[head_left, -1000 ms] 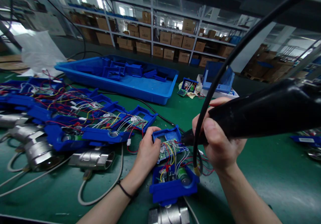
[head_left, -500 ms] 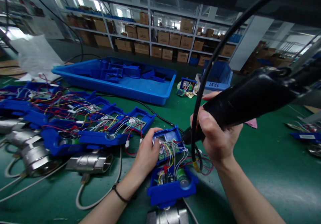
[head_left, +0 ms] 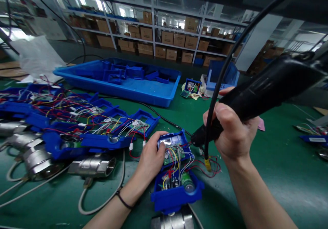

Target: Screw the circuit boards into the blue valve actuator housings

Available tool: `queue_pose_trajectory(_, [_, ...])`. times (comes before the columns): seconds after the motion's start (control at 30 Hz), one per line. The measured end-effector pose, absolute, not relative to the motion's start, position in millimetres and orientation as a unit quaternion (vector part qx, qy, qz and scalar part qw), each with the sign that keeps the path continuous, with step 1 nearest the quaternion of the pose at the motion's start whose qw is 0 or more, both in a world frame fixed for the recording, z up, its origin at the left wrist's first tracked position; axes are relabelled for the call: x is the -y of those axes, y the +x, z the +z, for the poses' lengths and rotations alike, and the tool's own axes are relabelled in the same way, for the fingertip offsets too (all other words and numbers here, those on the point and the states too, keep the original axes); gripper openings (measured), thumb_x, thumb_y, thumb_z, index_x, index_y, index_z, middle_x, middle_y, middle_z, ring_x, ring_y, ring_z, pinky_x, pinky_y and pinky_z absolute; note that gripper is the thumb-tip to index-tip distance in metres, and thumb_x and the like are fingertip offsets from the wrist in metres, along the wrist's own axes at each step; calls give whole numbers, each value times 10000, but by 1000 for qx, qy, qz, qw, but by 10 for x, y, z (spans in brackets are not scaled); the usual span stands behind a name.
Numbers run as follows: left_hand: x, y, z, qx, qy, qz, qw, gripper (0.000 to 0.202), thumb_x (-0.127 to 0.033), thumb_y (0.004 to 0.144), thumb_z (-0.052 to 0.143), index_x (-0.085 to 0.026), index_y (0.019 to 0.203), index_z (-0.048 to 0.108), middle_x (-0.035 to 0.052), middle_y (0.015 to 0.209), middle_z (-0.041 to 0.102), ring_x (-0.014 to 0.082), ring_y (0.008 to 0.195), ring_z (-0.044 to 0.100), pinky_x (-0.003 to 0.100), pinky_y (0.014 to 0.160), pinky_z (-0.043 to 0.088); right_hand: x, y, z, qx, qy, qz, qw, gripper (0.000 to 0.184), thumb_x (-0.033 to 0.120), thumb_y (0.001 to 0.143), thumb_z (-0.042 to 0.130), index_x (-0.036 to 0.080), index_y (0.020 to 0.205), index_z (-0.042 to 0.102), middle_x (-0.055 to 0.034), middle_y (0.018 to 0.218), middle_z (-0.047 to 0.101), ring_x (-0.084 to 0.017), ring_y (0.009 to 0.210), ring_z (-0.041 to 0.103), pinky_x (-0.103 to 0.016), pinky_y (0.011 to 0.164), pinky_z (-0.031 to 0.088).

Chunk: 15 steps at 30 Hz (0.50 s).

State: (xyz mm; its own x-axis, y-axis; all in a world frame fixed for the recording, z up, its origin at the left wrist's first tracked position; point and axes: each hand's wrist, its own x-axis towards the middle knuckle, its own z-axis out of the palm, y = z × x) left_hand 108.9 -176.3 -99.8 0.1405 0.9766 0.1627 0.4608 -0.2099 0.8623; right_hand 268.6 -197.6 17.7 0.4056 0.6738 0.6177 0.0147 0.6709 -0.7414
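Observation:
My left hand (head_left: 151, 157) is closed on the left side of a blue plastic housing cover (head_left: 180, 138), tilted up, with a green circuit board (head_left: 170, 157) inside. Red, yellow and white wires run from the board down to a blue housing base (head_left: 176, 200) that holds a green cylindrical cell (head_left: 188, 183). Below that base sits a metal valve body (head_left: 173, 220). My right hand (head_left: 234, 135) is wrapped around a black electric screwdriver (head_left: 266, 89). Its nose points left at the cover's right edge, with a thin bit just visible there. The bit's exact contact is too small to tell.
Wired blue housings (head_left: 102, 119) and metal valves (head_left: 92, 165) crowd the left of the green bench. A large blue tray (head_left: 153, 97) with blue plastic parts stands behind, a blue bin (head_left: 222, 75) to its right. The screwdriver's black cable (head_left: 225, 65) loops down in front.
The screwdriver and my right hand have shifted right, drawing the nose back slightly from the cover's right edge. My left hand still holds the cover in nearly the same place.

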Motion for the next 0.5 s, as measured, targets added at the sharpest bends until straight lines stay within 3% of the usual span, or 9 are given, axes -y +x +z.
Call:
queue_pose_trajectory(0.1, [1751,1085,-1036,-503,685,426,310,303,-151,826,446,-211,1083,594,67,1211,587,202,1174,515,393,1040,363,1986,2681,179,499,-325,234,769,171,267,728,649,198,871,585,69,515,500,-110,398,501,-247,371,404])
queue_pose_trajectory(0.17, [1747,1082,-1034,-490,689,438,304,279,-185,842,459,-222,1074,610,69,1253,562,204,1213,490,414,1069,336,1982,2658,162,503,-314,239,769,165,262,730,648,210,874,585,69,522,504,-105,394,495,-244,366,397])
queue_pose_trajectory(0.5, [1753,1096,-896,-482,640,459,383,213,-313,862,506,-210,917,683,56,1098,650,193,1096,564,378,1030,375,1968,2643,142,501,-328,242,763,185,272,713,661,203,869,589,65,534,501,-105,391,481,-248,361,382])
